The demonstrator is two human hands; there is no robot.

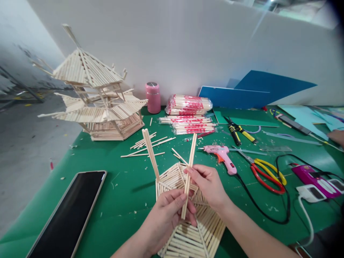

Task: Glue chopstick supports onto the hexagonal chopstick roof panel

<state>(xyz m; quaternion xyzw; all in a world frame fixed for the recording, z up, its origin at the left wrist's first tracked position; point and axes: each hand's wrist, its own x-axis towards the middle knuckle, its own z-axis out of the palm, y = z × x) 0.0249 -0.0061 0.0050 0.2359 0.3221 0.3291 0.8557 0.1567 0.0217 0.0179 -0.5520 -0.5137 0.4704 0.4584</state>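
Observation:
Both of my hands grip one bundle of thin wooden sticks (192,152), held at a steep tilt. My left hand (172,208) pinches its lower end between thumb and fingers. Higher up, my right hand (205,179) closes around the middle of the same bundle. Beneath my hands lies a flat polygonal base (212,222) made of sticks laid side by side, partly hidden by them. A post of several sticks (151,154) rises from its far left corner. Loose sticks (150,145) are scattered just beyond the base.
A stick pagoda model (94,96) stands at the back left. Nearer me are a phone (70,215) at left, a pink glue gun (220,156), red-and-yellow-handled pliers (268,175) and black-and-yellow cutters (239,132). Wrapped chopsticks (189,105) lie beside a pink bottle (153,98). A person's hand (336,137) shows far right.

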